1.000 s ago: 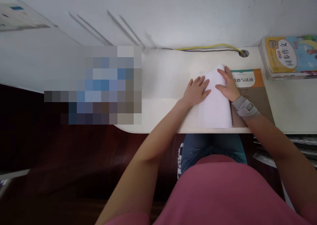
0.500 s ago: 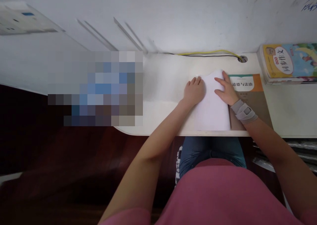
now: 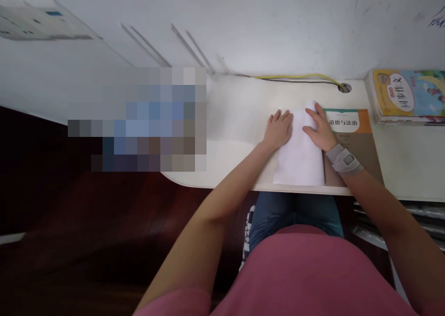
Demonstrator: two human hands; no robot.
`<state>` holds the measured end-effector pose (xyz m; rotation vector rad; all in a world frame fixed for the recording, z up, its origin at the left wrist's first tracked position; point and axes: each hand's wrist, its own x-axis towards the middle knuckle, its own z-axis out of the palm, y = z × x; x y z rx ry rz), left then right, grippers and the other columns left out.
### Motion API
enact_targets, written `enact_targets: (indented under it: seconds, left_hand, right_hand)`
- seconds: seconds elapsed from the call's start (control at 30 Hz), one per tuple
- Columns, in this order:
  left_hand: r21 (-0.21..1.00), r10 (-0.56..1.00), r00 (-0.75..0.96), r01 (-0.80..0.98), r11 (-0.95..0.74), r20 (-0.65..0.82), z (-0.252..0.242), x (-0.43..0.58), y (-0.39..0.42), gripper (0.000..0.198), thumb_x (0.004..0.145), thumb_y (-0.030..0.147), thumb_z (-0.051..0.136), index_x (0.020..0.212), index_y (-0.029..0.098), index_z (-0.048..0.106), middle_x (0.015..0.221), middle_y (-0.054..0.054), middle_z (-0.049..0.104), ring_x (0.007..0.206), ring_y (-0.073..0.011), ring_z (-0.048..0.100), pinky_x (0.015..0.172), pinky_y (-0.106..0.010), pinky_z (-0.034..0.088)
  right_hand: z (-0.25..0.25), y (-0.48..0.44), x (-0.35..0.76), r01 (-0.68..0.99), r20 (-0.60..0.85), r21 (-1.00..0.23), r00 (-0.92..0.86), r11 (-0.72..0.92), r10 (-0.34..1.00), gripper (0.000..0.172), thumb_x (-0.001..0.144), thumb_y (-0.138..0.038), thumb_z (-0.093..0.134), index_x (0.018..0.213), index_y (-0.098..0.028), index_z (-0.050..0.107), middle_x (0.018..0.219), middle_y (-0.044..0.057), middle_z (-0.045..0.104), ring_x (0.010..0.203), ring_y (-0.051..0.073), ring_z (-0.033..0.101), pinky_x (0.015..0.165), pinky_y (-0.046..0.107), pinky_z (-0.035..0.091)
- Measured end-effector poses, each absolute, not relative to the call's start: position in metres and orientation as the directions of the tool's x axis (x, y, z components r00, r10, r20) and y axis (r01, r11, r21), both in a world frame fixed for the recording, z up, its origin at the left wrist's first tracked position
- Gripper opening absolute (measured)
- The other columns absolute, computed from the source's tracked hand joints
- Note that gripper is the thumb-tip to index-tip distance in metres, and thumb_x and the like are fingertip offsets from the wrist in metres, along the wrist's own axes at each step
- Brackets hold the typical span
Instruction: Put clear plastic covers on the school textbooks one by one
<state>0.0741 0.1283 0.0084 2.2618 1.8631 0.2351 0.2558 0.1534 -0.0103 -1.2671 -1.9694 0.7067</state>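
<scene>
A white sheet of paper (image 3: 301,163) lies on the desk, its right side curved over in a soft fold. My left hand (image 3: 278,129) rests palm down on the sheet's upper left edge, fingers stretched forward. On the folded right side lies my right hand (image 3: 320,128), thumb and fingers spread, with a grey wrap around the wrist. Partly under the paper and my right forearm is a textbook (image 3: 361,153) with a brown, orange and green cover and Chinese characters.
A stack of books (image 3: 410,93) stands at the desk's right back. Yellow and black cables (image 3: 306,76) run along the wall into a round desk hole (image 3: 345,88). A blurred-out area (image 3: 149,121) covers the left end. The white desk's front edge (image 3: 215,189) is close to my body.
The view has shifted slightly. Both hands stay on the paper in nearly the same places. The sheet's top edge looks a little flatter beside my left hand.
</scene>
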Motion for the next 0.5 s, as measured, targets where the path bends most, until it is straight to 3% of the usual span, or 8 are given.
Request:
enact_targets:
  seconds: [0.27, 0.5]
  left_hand:
    - [0.219, 0.981, 0.19, 0.957, -0.192, 0.03, 0.01, 0.078, 0.126, 0.053, 0.094, 0.024, 0.029, 0.143, 0.011, 0.041, 0.152, -0.01, 0.039, 0.143, -0.0333, 0.026, 0.115, -0.051, 0.025]
    - [0.173, 0.981, 0.195, 0.966, -0.192, 0.002, 0.021, 0.076, 0.13, 0.054, 0.091, 0.01, 0.024, 0.143, 0.005, 0.038, 0.151, -0.02, 0.037, 0.14, -0.0324, 0.033, 0.111, -0.052, 0.031]
  right_hand:
    - [-0.007, 0.152, 0.257, 0.592, 0.242, -0.712, -0.297, 0.377, 0.924, 0.057, 0.077, -0.032, 0.063, 0.133, -0.026, 0.051, 0.158, 0.006, 0.024, 0.146, 0.027, 0.021, 0.12, 0.048, 0.019]
    - [-0.008, 0.151, 0.256, 0.612, 0.245, -0.694, -0.294, 0.379, 0.924, 0.059, 0.076, -0.028, 0.063, 0.134, -0.025, 0.051, 0.158, 0.006, 0.024, 0.146, 0.027, 0.023, 0.12, 0.047, 0.021]
